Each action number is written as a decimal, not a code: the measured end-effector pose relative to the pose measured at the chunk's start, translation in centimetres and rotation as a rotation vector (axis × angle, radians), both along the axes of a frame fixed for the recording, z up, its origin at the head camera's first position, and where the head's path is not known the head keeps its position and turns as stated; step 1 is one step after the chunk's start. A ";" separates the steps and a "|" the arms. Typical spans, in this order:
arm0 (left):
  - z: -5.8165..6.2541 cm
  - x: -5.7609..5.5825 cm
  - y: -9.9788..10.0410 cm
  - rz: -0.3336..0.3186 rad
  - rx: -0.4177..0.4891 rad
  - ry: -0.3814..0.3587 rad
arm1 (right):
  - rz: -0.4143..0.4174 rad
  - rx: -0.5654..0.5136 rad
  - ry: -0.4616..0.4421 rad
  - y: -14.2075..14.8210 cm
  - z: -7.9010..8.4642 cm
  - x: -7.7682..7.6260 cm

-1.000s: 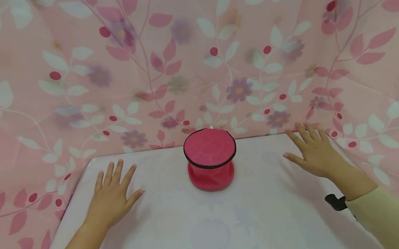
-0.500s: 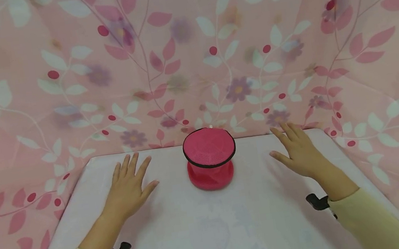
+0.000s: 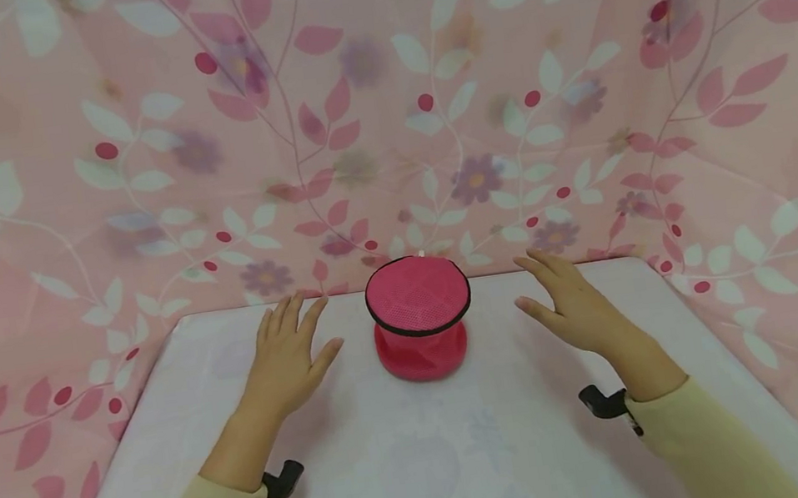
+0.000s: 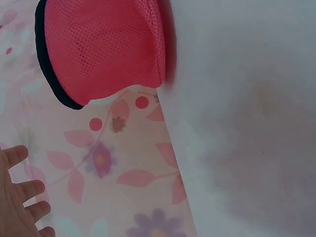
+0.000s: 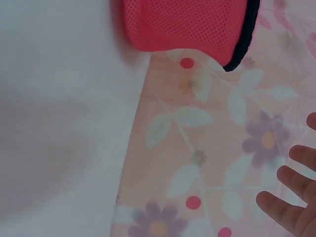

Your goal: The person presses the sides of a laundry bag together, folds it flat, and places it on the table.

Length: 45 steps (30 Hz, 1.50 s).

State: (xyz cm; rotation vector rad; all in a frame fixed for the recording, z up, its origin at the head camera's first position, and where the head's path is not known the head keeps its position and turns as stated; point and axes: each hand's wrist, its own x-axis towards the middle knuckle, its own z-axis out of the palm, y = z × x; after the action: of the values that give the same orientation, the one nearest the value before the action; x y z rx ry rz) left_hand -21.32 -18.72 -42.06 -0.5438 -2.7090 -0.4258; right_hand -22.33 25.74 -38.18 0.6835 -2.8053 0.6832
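Observation:
A pink mesh laundry wash bag [image 3: 417, 297] with black trim round its top stands upright on the white table, its sides slightly sagging. My left hand [image 3: 288, 360] is held to its left, fingers spread and thumb toward it, touching nothing. On the other side my right hand [image 3: 576, 305] hovers with fingers extended, also apart from the bag. The left wrist view shows the bag's mesh side [image 4: 103, 49] at the top and fingertips at the lower left. In the right wrist view the mesh side [image 5: 182, 24] appears at the top, with fingertips at the lower right.
A white cloth covers the table [image 3: 427, 464], its far edge just behind the bag. Pink floral curtain [image 3: 382, 117] hangs behind and along both sides. A black wrist camera mount [image 3: 284, 480] sits on the left wrist, another mount [image 3: 604, 401] on the right.
Both hands have moved inward toward the bag, the left hand rightward and the right hand leftward. The bag stays in place.

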 end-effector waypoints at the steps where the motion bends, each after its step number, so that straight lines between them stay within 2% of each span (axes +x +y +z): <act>1: 0.0 -0.1 0.3 -0.004 0.010 0.008 | 0.008 -0.008 0.003 -0.3 0.1 -0.1; 8: -0.2 -0.8 1.9 -0.043 0.073 0.067 | 0.049 -0.071 0.028 -2.2 0.3 -0.5; 19: -0.3 -2.1 4.2 -0.066 0.169 0.050 | 0.076 -0.157 0.027 -4.6 -0.6 -1.5; 25: -0.4 -2.4 5.1 -0.080 0.257 0.036 | 0.057 -0.210 0.023 -6.1 -1.3 -2.1; 33: -0.8 -3.3 6.0 -0.063 0.364 0.032 | 0.015 -0.268 0.060 -7.5 -2.5 -3.0; 36: -0.9 -3.7 6.4 -0.050 0.405 0.000 | 0.006 -0.313 0.047 -7.8 -3.0 -3.3; 40: -1.3 -4.1 7.0 -0.025 0.455 -0.068 | -0.013 -0.410 -0.013 -8.4 -3.7 -3.7; 45: -1.9 -4.2 7.8 -0.005 0.513 -0.133 | -0.041 -0.518 -0.060 -9.4 -4.3 -4.0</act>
State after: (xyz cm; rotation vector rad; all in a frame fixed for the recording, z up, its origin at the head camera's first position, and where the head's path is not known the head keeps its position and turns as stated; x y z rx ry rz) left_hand -25.48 -10.95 -43.97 -0.3832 -2.5661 -1.1481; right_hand -26.29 16.35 -42.45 0.5067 -2.5087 1.3676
